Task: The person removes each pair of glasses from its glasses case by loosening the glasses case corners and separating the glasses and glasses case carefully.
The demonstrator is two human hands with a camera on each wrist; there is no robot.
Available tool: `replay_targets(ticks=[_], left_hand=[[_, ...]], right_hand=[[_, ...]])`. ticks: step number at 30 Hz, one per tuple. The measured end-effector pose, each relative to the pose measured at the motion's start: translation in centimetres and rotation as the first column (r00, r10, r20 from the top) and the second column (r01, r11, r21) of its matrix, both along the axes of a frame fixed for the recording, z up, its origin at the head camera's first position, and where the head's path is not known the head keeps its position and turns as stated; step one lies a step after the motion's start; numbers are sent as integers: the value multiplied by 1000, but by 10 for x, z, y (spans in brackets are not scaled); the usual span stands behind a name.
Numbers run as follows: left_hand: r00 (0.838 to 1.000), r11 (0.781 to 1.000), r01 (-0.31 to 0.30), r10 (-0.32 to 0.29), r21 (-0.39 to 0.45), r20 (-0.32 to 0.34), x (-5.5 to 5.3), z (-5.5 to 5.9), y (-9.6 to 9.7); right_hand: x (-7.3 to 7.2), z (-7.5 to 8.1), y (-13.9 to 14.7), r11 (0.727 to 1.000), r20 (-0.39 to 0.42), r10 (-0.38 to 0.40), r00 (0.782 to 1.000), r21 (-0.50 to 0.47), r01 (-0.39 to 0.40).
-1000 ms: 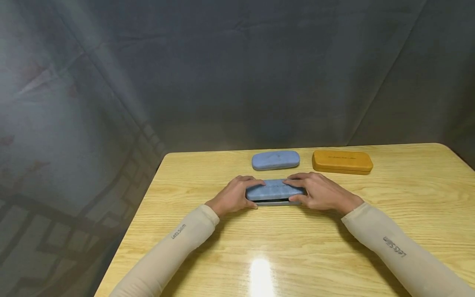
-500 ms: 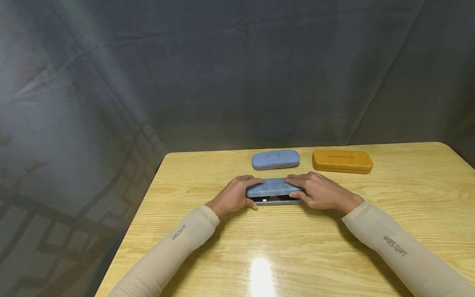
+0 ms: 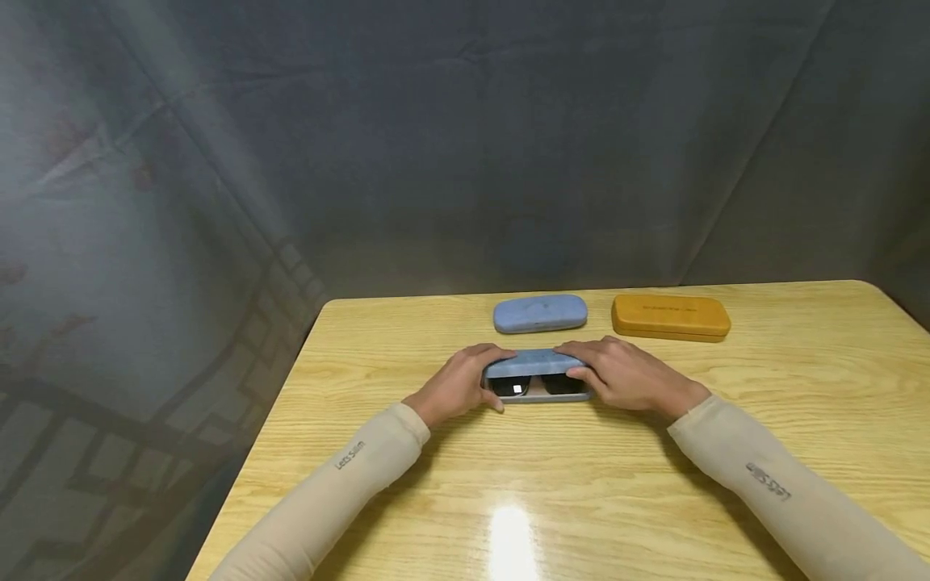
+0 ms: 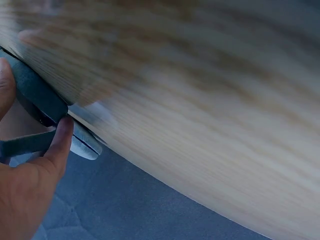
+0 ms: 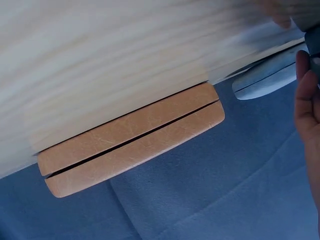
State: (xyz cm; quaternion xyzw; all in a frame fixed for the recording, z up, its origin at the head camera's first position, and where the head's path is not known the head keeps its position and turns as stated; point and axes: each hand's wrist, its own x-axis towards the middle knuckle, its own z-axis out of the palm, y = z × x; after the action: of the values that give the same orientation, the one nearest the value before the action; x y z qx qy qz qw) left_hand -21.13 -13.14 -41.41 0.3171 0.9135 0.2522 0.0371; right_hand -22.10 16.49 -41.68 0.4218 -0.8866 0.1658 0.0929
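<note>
A blue-grey glasses case (image 3: 536, 365) lies on the table between my hands, its lid part-way raised. Dark-lensed sunglasses (image 3: 512, 386) show in the gap under the lid. My left hand (image 3: 459, 386) grips the case's left end, with the thumb low at the front and the fingers on top. At the other end my right hand (image 3: 621, 375) holds the lid, fingers above and thumb at its front edge. In the left wrist view the left hand (image 4: 30, 185) is at the end of the parted case (image 4: 40, 95). Only part of the right hand (image 5: 307, 107) shows in the right wrist view.
Behind the hands lies a closed periwinkle-blue glasses case (image 3: 541, 314). To its right is an orange-tan case (image 3: 670, 316), also closed. The wooden table (image 3: 581, 500) ends at a grey cloth backdrop (image 3: 479, 161).
The lid of the blue-grey case has risen from a narrow slit to a wider gap, and the sunglasses inside have come into view. Both hands have stayed nearly in place.
</note>
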Motion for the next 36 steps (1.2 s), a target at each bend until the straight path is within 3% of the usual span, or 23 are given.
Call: replay_targets(ticks=[6, 11, 16, 24, 30, 33, 36], left_hand=[[998, 998, -62, 62, 31, 11, 0, 0, 3], [995, 995, -100, 99, 30, 33, 1, 1, 2], [994, 995, -98, 96, 35, 43, 3, 1, -1], [994, 994, -101, 98, 51, 51, 3, -2, -7], [995, 994, -89, 86, 60, 59, 1, -2, -8], [994, 994, -87, 83, 59, 73, 1, -3, -6], [992, 995, -87, 81, 56, 95, 2, -4, -5]], right_hand=[[-7, 1, 0, 995, 63, -98, 993, -18, 99], [-9, 3, -2, 993, 135, -113, 984, -22, 117], [-11, 6, -5, 990, 178, -131, 975, -35, 139], [-15, 2, -13, 983, 169, -166, 972, -56, 177], [-6, 5, -20, 971, 101, -200, 975, -114, 211], [2, 6, -25, 965, 14, -204, 979, -165, 203], [10, 5, -31, 967, -94, -170, 981, -205, 148]])
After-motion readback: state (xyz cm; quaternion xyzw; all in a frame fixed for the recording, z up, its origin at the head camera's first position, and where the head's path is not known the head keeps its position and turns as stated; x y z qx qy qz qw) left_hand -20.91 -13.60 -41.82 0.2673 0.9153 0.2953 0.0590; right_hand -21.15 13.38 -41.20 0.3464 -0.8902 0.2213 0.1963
